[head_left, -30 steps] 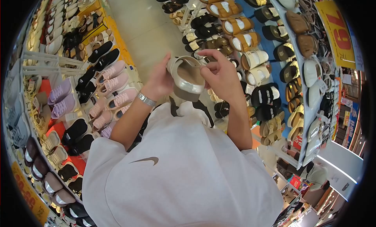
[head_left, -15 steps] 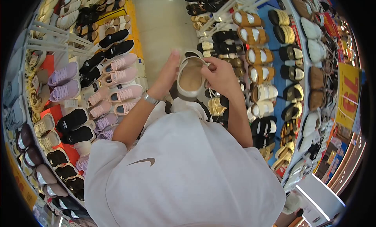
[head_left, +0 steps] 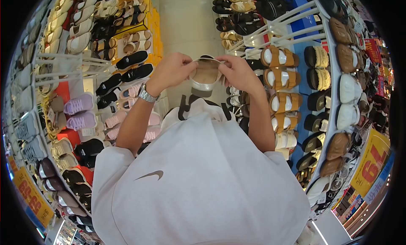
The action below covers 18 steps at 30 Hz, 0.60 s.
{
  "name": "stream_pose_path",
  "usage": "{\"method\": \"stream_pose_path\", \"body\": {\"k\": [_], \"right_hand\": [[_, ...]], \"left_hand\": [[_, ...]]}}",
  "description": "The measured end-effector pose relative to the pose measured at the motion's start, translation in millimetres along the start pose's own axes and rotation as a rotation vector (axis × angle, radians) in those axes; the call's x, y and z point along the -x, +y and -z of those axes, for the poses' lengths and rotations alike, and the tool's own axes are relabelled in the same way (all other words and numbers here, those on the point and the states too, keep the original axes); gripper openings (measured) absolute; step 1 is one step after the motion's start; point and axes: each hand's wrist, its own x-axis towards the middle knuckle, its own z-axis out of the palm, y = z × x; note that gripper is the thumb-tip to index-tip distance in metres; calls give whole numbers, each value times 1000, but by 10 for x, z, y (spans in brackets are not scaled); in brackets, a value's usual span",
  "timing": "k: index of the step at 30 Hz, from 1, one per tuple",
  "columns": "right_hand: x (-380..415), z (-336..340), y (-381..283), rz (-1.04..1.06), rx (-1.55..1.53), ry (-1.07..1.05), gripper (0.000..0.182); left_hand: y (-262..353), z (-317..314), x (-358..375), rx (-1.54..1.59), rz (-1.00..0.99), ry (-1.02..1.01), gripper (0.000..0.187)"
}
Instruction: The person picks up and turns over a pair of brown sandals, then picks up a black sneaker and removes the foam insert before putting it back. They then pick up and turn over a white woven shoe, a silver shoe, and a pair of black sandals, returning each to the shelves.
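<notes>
Shoe (head_left: 205,81), pale and glossy at the toe, is held up over the aisle floor (head_left: 184,29), in front of our chest. If both grips slip, we could drop it there. If we swing the right arm wide, we may knock the tan sandals (head_left: 282,78) beside it. Our left hand (head_left: 174,70) and right hand (head_left: 242,73) each pinch one side of the shoe's opening. If the left wrist rolls inward, our metal watch (head_left: 146,94) may scratch the glossy surface. Unequal pull may stretch the opening's edge.
</notes>
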Motion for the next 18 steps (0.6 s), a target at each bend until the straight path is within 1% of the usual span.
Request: {"method": "stream_pose_path", "body": {"k": [2, 5, 8, 11, 14, 17, 18], "right_hand": [[-175, 153, 24, -19, -103, -51, 33], [-442, 304, 86, 9, -138, -66, 31], [-582, 434, 0, -66, -157, -15, 36], [-819, 507, 253, 22, -23, 95, 45], [-1010, 417, 408, 139, 107, 300, 49], [-1079, 442, 131, -61, 73, 232, 56], [-1162, 452, 158, -38, 13, 280, 57]], "left_hand": [[49, 25, -192, 40, 43, 31, 40], [126, 105, -440, -11, 60, 57, 38], [264, 196, -620, -34, -9, 131, 38], [381, 228, -801, -241, -19, 195, 36], [255, 114, -1075, -193, -112, 361, 32], [255, 76, -1297, -20, -142, 420, 34], [314, 106, -1332, 7, -143, 386, 36]]}}
